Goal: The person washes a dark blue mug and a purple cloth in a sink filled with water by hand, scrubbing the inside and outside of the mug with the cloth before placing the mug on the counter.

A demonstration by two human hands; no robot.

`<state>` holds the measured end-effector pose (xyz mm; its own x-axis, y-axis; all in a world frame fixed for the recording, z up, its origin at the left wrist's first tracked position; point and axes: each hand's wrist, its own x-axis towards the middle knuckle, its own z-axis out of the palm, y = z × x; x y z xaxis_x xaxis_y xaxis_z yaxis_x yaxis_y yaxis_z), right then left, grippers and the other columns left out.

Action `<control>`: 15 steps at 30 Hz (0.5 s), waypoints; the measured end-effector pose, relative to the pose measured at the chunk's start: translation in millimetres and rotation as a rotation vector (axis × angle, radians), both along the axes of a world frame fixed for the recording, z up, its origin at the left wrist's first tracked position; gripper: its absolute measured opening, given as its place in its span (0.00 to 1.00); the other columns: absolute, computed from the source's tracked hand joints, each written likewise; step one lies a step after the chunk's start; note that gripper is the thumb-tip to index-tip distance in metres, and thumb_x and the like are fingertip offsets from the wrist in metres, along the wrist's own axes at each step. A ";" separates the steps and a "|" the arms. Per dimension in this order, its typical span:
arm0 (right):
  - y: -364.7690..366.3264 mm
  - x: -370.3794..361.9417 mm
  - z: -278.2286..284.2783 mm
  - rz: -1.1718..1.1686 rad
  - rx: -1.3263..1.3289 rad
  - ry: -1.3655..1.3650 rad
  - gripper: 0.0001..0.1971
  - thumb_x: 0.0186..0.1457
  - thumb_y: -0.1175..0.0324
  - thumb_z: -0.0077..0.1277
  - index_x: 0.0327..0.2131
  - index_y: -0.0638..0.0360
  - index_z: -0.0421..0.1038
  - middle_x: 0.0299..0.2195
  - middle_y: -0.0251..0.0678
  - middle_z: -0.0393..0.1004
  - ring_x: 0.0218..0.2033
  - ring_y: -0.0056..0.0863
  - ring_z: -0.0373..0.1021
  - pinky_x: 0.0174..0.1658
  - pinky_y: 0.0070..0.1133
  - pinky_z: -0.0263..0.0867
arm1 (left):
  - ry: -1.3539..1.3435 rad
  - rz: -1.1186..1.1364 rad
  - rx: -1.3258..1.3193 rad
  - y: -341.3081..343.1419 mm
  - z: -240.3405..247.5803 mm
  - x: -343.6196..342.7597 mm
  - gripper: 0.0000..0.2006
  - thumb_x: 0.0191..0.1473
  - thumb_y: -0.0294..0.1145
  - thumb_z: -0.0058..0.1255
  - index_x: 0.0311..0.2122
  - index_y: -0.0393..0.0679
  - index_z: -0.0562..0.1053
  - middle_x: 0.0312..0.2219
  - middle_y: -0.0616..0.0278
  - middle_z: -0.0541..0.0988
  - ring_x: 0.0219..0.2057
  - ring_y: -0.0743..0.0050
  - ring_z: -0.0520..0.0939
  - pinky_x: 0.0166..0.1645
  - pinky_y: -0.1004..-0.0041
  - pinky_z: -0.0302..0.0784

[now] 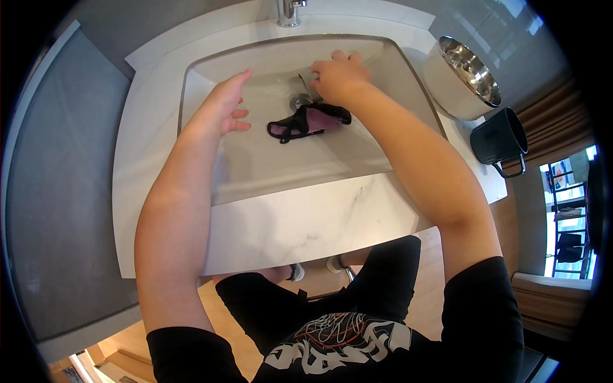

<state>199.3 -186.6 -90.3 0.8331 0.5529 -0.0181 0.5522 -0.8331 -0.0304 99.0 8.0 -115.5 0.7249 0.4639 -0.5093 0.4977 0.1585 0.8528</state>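
Observation:
A small black cloth item with a pinkish-purple lining (310, 121) lies crumpled in the wide sink basin (268, 175), just below the drain (300, 101). I cannot make out exactly what kind of cloth piece it is. My left hand (228, 105) hangs over the left part of the basin, its fingers apart and nothing in it. Over the basin's upper right is my right hand (341, 78), fingers spread and bent downward, close above the cloth but not visibly gripping it. A thin dark piece stands up by the drain, between the hands.
A chrome faucet (288, 13) rises behind the basin. On the right of the marble-patterned counter (313, 220) stand a white bowl with a shiny metal inside (447, 83) and a dark mug (498, 137). A grey panel (60, 191) borders the left side.

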 end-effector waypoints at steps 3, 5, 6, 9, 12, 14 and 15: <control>1.3 7.7 -7.3 -0.059 0.058 0.146 0.18 0.58 0.53 0.47 0.50 0.40 0.69 0.54 0.39 0.63 0.54 0.43 0.63 0.55 0.37 0.62 | 0.013 -0.017 0.016 -1.7 0.4 0.9 0.44 0.47 0.61 0.53 0.60 0.40 0.54 0.55 0.48 0.57 0.54 0.43 0.63 0.45 0.49 0.73; 0.7 12.4 -11.1 -0.047 0.076 0.146 0.18 0.58 0.52 0.47 0.51 0.41 0.69 0.53 0.40 0.63 0.53 0.44 0.64 0.54 0.36 0.63 | 0.018 -0.026 0.024 -2.3 0.5 1.3 0.44 0.47 0.62 0.53 0.60 0.40 0.54 0.55 0.48 0.58 0.53 0.44 0.64 0.45 0.49 0.73; 1.0 14.2 -13.0 -0.033 0.096 0.147 0.19 0.58 0.52 0.47 0.51 0.42 0.69 0.53 0.41 0.63 0.53 0.45 0.65 0.53 0.36 0.64 | 0.024 -0.033 0.034 -2.7 0.8 1.0 0.44 0.47 0.62 0.53 0.60 0.40 0.54 0.55 0.48 0.58 0.52 0.44 0.65 0.45 0.49 0.73; 2.2 18.8 -20.0 0.002 0.119 0.139 0.19 0.57 0.52 0.48 0.50 0.45 0.69 0.53 0.41 0.65 0.50 0.45 0.67 0.52 0.35 0.66 | 0.051 -0.054 0.034 -5.5 1.1 0.7 0.44 0.48 0.62 0.52 0.60 0.40 0.54 0.55 0.48 0.58 0.50 0.45 0.67 0.45 0.49 0.73; 8.5 18.8 -27.6 0.094 0.184 0.164 0.19 0.56 0.52 0.49 0.48 0.49 0.70 0.49 0.43 0.70 0.48 0.43 0.69 0.51 0.33 0.66 | 0.074 -0.063 -0.035 -6.0 -6.8 2.6 0.44 0.48 0.63 0.52 0.60 0.40 0.54 0.54 0.48 0.58 0.48 0.44 0.68 0.47 0.49 0.72; 12.1 13.7 -30.9 0.133 0.210 0.174 0.19 0.56 0.52 0.50 0.47 0.50 0.71 0.47 0.43 0.72 0.47 0.42 0.70 0.49 0.33 0.67 | 0.090 -0.107 -0.030 -8.5 -16.3 3.1 0.44 0.48 0.63 0.51 0.61 0.40 0.53 0.54 0.47 0.57 0.49 0.44 0.67 0.47 0.49 0.71; 12.3 12.4 -29.8 0.165 0.235 0.178 0.19 0.55 0.52 0.51 0.45 0.52 0.72 0.45 0.44 0.74 0.45 0.41 0.71 0.48 0.32 0.67 | 0.102 -0.159 -0.025 -11.6 -14.8 5.0 0.45 0.48 0.64 0.51 0.61 0.40 0.53 0.55 0.47 0.57 0.49 0.43 0.67 0.48 0.48 0.70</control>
<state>211.7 -174.3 -120.0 0.7274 0.6861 -0.0110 0.6477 -0.6918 -0.3192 104.0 -3.6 -130.3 0.7324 0.3337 -0.5935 0.6016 0.0910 0.7936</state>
